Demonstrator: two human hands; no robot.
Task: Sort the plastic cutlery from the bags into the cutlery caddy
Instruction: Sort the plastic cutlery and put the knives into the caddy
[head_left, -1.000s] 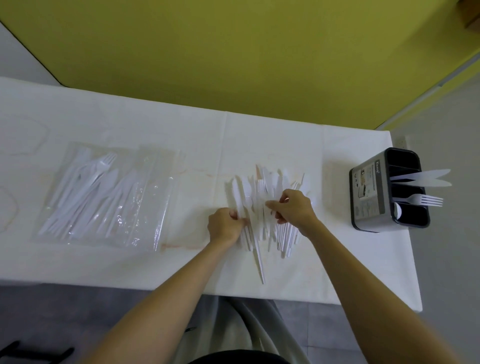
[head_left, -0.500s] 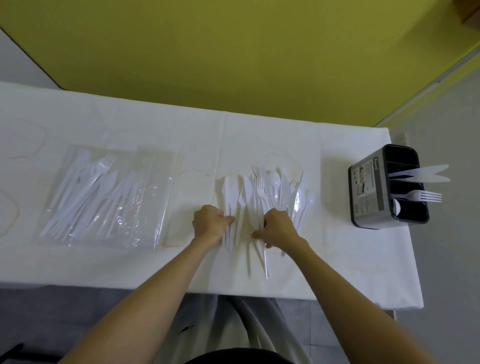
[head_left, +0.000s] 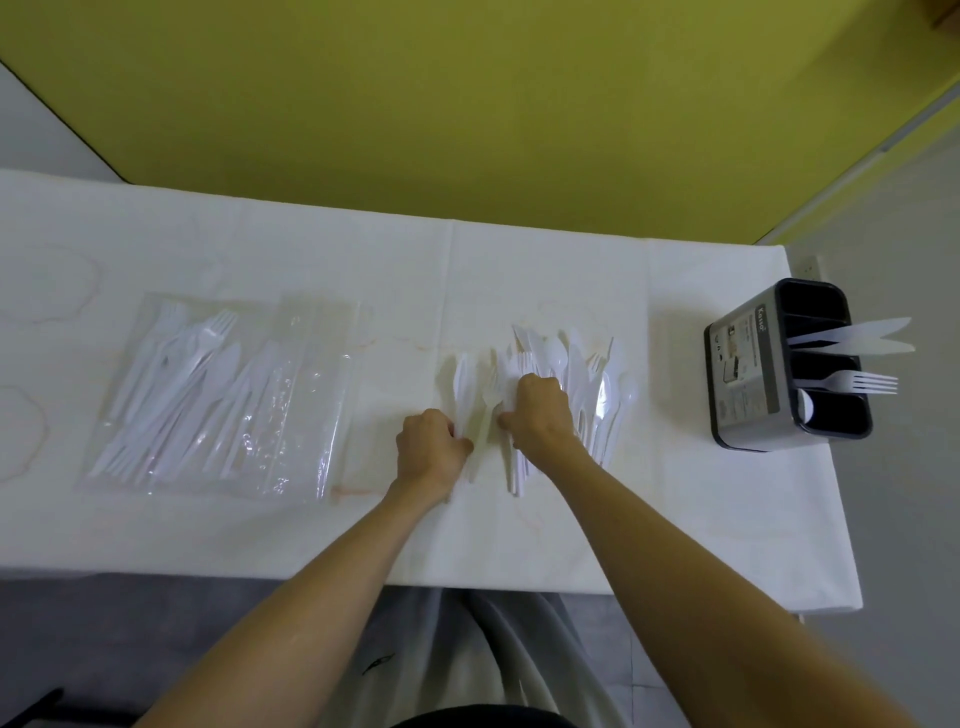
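Head view looks down on your bench (head_left: 701, 530), which is covered in a white cloth. The loose cutlery (head_left: 576, 379) lies in a fanned pile at the middle, handles toward you, with forks, spoons and knives mixed together.

Your left grip (head_left: 431, 449) sits at the pile's left edge, fingers curled against the near ends of the leftmost pieces. This view does not let you tell whether it pinches one or only touches. Your right grip (head_left: 540, 415) rests on top of the pile, just beside the left, knuckles up and fingers curled down onto the pieces. Whether it clasps any is hidden under the hand, so you cannot tell.

Well to the left, a clear bag (head_left: 304, 405) lies flat with more white cutlery inside.

The caddy (head_left: 743, 364) stands at the bench's right end, well apart from the pile. Two knives (head_left: 857, 338) lean out of its second slot from the far end. A fork (head_left: 857, 383) leans out of the next slot nearer you, and a spoon (head_left: 804, 404) shows its bowl just beside the fork.
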